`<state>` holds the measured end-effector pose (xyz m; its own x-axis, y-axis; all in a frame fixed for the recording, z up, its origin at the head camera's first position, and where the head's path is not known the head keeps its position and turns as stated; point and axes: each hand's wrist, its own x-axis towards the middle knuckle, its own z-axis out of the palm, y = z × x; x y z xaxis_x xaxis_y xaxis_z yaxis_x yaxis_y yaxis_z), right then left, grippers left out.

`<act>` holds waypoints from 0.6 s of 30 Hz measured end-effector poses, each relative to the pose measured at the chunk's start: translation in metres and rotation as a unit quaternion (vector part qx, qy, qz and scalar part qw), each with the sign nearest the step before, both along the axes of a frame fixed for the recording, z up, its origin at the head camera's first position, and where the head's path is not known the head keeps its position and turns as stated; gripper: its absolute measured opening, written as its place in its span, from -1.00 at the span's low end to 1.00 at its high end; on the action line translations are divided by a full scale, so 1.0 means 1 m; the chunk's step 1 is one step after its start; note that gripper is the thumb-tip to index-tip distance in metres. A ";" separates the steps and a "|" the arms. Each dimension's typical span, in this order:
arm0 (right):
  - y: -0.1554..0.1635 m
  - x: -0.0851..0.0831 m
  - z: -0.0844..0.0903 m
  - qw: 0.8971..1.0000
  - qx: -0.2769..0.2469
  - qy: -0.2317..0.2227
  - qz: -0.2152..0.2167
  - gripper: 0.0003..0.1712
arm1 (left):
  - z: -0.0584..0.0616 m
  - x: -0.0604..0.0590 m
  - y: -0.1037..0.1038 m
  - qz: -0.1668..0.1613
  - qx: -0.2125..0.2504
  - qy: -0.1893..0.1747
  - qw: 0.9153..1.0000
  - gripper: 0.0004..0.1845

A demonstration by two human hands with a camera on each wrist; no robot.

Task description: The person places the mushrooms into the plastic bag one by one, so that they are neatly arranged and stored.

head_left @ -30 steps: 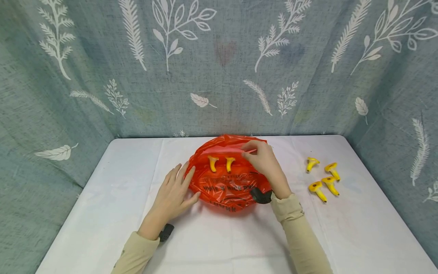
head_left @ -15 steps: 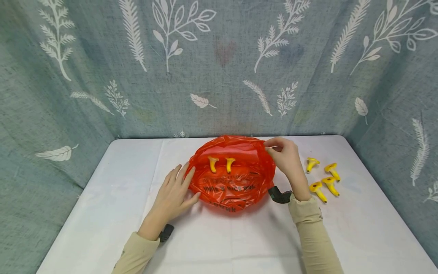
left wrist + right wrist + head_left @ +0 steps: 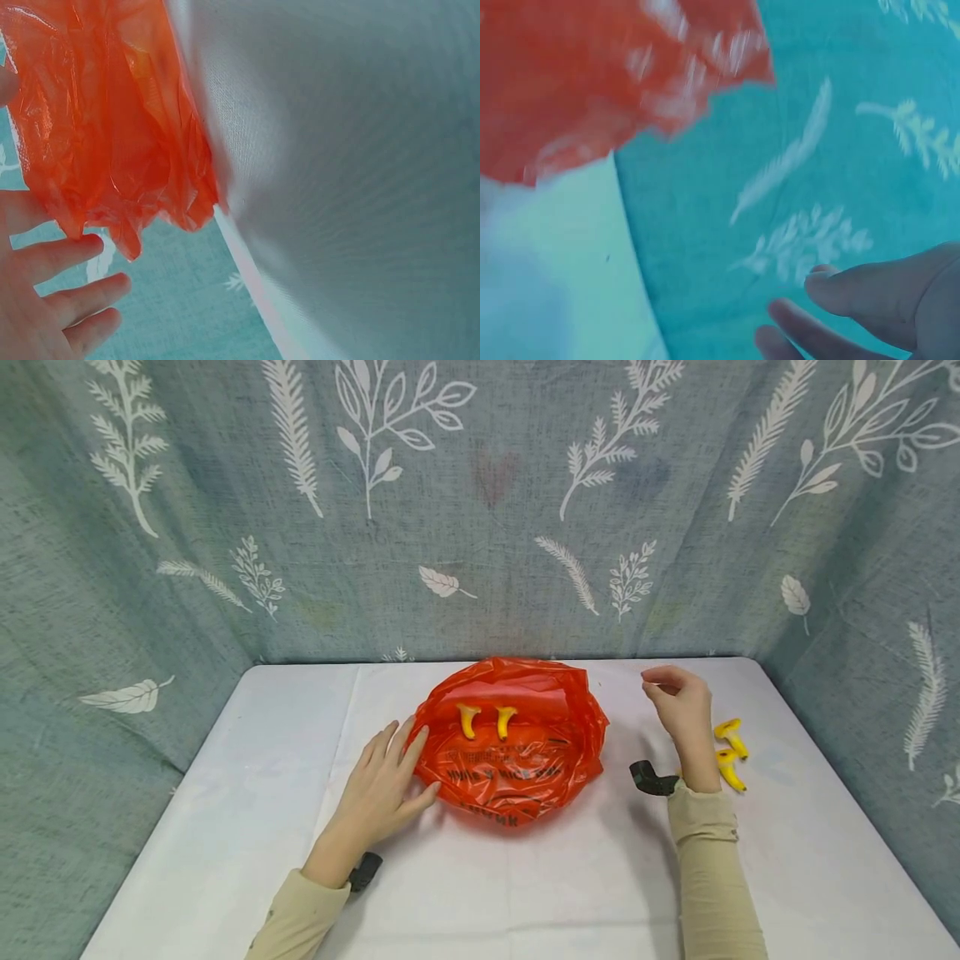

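Bag (image 3: 517, 752) sits mid-table (image 3: 487, 893), mouth up and slumped open, two yellow mushrooms (image 3: 485, 720) lying inside on its far side. Your left hand (image 3: 382, 789) lies flat, fingers straight, fingertips touching the bag's left edge; the left wrist view shows the same, fingers (image 3: 64, 259) spread beside crinkled orange film (image 3: 112, 127). Your right hand (image 3: 678, 706) is off the bag, raised over the table just right of it, fingers loosely curled, holding nothing. Hands are well apart, bag between them.

More mushrooms (image 3: 729, 747) lie just behind your right wrist, partly hidden; the count is unclear.

Handling, as a judgement: thin film, very light, limp, likely slippery; it won't hold its shape. Pinch the rim, not the belly, and keep the left hand steadying the edge so the mouth stays open. The mushrooms look small, light and rigid, probably plastic; take one by the stem.
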<state>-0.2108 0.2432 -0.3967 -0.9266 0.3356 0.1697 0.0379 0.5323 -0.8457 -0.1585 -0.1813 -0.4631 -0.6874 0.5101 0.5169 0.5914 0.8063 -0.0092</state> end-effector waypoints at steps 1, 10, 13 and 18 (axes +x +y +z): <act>0.004 0.000 -0.003 1.000 -0.006 -0.002 -0.013 -0.74 | 0.000 0.000 0.000 0.000 0.000 0.000 1.000 -0.15; 0.032 -0.003 -0.019 0.994 0.006 -0.072 -0.087 -0.63 | 0.001 0.000 0.000 -0.001 0.003 0.002 1.000 -0.14; 0.038 -0.004 -0.021 0.989 0.020 -0.111 -0.092 -0.60 | 0.001 0.000 0.000 0.001 0.001 -0.001 1.000 -0.15; 0.045 -0.007 -0.027 0.981 0.055 -0.156 -0.098 -0.57 | 0.000 0.000 0.000 0.001 0.001 -0.003 1.000 -0.17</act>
